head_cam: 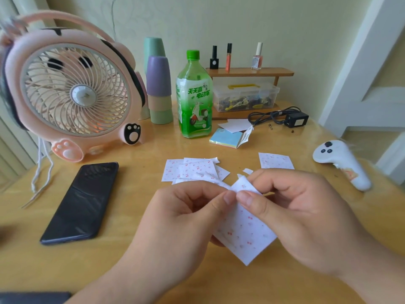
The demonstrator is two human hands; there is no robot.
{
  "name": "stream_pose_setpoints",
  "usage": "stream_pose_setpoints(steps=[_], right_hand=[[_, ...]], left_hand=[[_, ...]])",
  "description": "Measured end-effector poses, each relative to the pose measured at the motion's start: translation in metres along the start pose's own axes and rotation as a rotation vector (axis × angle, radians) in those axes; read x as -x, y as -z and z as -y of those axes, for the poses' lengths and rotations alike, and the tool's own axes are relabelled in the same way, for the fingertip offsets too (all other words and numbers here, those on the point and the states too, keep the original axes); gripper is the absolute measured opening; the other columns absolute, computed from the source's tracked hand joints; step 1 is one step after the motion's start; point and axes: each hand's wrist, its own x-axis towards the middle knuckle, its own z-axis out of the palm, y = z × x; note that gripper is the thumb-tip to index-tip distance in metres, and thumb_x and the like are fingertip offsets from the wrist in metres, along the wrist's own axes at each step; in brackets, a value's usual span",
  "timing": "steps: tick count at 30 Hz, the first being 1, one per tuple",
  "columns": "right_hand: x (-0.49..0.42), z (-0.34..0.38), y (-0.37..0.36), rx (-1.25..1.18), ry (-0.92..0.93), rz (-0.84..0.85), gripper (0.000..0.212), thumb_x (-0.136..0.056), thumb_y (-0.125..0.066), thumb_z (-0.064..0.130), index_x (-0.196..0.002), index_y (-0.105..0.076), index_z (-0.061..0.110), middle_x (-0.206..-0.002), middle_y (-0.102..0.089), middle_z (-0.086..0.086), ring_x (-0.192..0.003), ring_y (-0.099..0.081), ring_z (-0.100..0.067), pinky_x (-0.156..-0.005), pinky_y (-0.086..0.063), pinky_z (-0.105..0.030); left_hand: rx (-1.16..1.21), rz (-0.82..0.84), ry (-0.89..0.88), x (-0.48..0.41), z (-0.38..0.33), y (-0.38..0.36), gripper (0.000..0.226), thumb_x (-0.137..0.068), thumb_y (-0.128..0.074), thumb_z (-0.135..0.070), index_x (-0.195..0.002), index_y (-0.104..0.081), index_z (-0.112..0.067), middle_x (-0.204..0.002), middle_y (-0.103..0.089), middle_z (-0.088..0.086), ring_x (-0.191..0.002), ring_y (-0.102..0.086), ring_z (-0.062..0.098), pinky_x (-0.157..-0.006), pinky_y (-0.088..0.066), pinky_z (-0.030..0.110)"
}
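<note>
Paper square with cherry print (243, 233) was held over the wooden table (131, 270), its top corner pinched by the thumb and fingers of both the left hand (182, 216) and the right hand (302, 211). Its diagonal was seen running from that shared pinch down toward the person, free below.

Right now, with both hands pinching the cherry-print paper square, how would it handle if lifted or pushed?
Probably floppy: the cherry-print paper square curls where the left hand and right hand pinch it. Likely very light and easily creased. Pushed, it may slide on the glossy table.
</note>
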Motion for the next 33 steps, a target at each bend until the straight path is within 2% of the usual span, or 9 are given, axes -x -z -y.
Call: stream_pose_setpoints(steps=[6,11,14,17,20,23,28,30,33], right_hand=[[-0.001,0.003,0.000,0.028,-0.058,-0.069,0.026,-0.084,-0.065,0.039,-0.071,-0.068,0.018,-0.059,-0.053,0.002,-0.052,-0.041,-0.022,-0.050,-0.035,-0.033],[-0.001,0.001,-0.001,0.041,-0.064,-0.037,0.027,-0.083,-0.065,0.038,-0.069,-0.066,0.016,-0.064,-0.055,-0.012,-0.057,-0.045,-0.026,-0.054,-0.039,-0.039],[0.000,0.001,-0.003,0.062,-0.058,0.040,0.030,-0.084,-0.061,0.042,-0.072,-0.063,0.016,-0.071,-0.057,-0.017,-0.068,-0.051,-0.036,-0.062,-0.047,-0.052],[0.000,0.001,-0.003,0.068,-0.072,0.072,0.028,-0.086,-0.061,0.039,-0.072,-0.062,0.015,-0.073,-0.057,-0.018,-0.071,-0.052,-0.037,-0.067,-0.048,-0.056],[0.000,0.002,-0.002,0.100,-0.069,0.079,0.025,-0.086,-0.062,0.035,-0.070,-0.060,0.016,-0.070,-0.055,-0.011,-0.069,-0.051,-0.031,-0.066,-0.048,-0.051],[0.000,0.004,-0.001,0.145,-0.113,0.085,0.029,-0.086,-0.065,0.040,-0.071,-0.062,0.015,-0.063,-0.053,-0.006,-0.059,-0.047,-0.024,-0.056,-0.044,-0.042],[-0.005,0.009,0.008,0.166,-0.290,0.033,0.032,-0.077,-0.078,0.040,-0.068,-0.070,0.010,-0.053,-0.053,0.004,-0.049,-0.044,-0.007,-0.051,-0.034,-0.018],[-0.007,0.011,0.011,0.167,-0.307,0.048,0.028,-0.077,-0.079,0.038,-0.070,-0.073,0.012,-0.062,-0.065,-0.004,-0.055,-0.051,-0.009,-0.055,-0.039,-0.023],[-0.007,0.013,0.013,0.170,-0.274,0.069,0.022,-0.079,-0.082,0.037,-0.072,-0.075,0.017,-0.069,-0.068,-0.009,-0.057,-0.052,-0.012,-0.058,-0.042,-0.027]], left_hand=[[-0.018,-0.088,-0.100,0.002,0.003,-0.001,0.016,-0.073,-0.073,-0.032,-0.072,-0.081,-0.017,-0.070,-0.074,0.013,-0.061,-0.066,0.021,-0.054,-0.054,0.024],[-0.013,-0.032,-0.020,0.001,0.004,0.001,0.023,-0.078,-0.084,-0.033,-0.072,-0.077,-0.013,-0.072,-0.074,0.015,-0.063,-0.066,0.016,-0.056,-0.050,0.018],[-0.115,0.024,-0.014,0.001,0.007,0.004,0.025,-0.079,-0.071,-0.045,-0.081,-0.078,-0.021,-0.080,-0.075,0.011,-0.070,-0.063,0.016,-0.064,-0.046,0.026],[-0.149,0.039,-0.016,0.000,0.007,0.005,0.026,-0.081,-0.066,-0.047,-0.082,-0.078,-0.024,-0.076,-0.074,0.002,-0.066,-0.059,0.011,-0.061,-0.042,0.020],[-0.162,0.046,-0.012,0.000,0.005,0.005,0.028,-0.085,-0.071,-0.048,-0.078,-0.075,-0.021,-0.064,-0.062,0.000,-0.054,-0.045,0.007,-0.052,-0.034,0.013],[-0.227,0.038,-0.044,0.000,0.007,0.004,0.029,-0.086,-0.070,-0.051,-0.080,-0.074,-0.023,-0.072,-0.068,0.011,-0.060,-0.052,0.012,-0.056,-0.040,0.021],[-0.296,-0.104,-0.076,0.000,0.006,0.002,0.025,-0.084,-0.061,-0.051,-0.077,-0.069,-0.028,-0.070,-0.067,0.003,-0.058,-0.052,0.010,-0.053,-0.039,0.016],[-0.300,-0.135,-0.061,-0.002,0.007,0.003,0.022,-0.084,-0.065,-0.049,-0.079,-0.069,-0.029,-0.071,-0.070,0.001,-0.062,-0.056,0.018,-0.054,-0.041,0.018],[-0.240,-0.110,0.007,-0.004,0.007,0.004,0.013,-0.082,-0.074,-0.040,-0.078,-0.073,-0.027,-0.066,-0.070,-0.005,-0.057,-0.057,0.009,-0.054,-0.043,0.016]])
